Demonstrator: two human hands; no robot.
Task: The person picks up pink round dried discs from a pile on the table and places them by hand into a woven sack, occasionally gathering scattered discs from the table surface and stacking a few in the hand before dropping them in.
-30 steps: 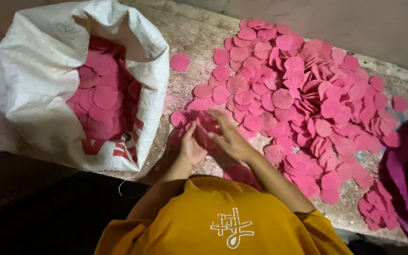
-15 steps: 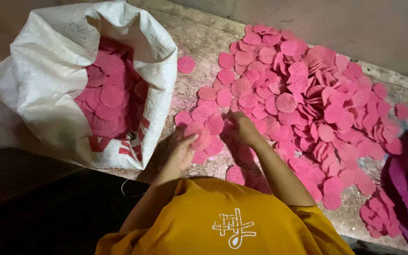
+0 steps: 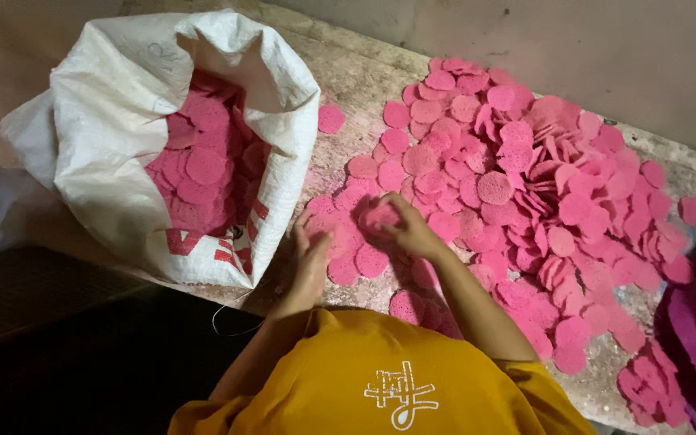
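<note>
A rough, speckled stone counter [image 3: 364, 80] runs along a plain wall, dusted pink. Across its right half spreads a wide heap of pink discs [image 3: 525, 185], flat and round, overlapping one another. At the left stands an open white woven sack [image 3: 114, 161], part filled with the same discs. A person in a yellow shirt [image 3: 380, 379] leans over the near edge. The right hand [image 3: 408, 229] has its fingers clenched on a small stack of discs [image 3: 380, 216] at the heap's left edge. The left hand [image 3: 309, 262] lies flat beside the sack, fingers released and resting on loose discs.
</note>
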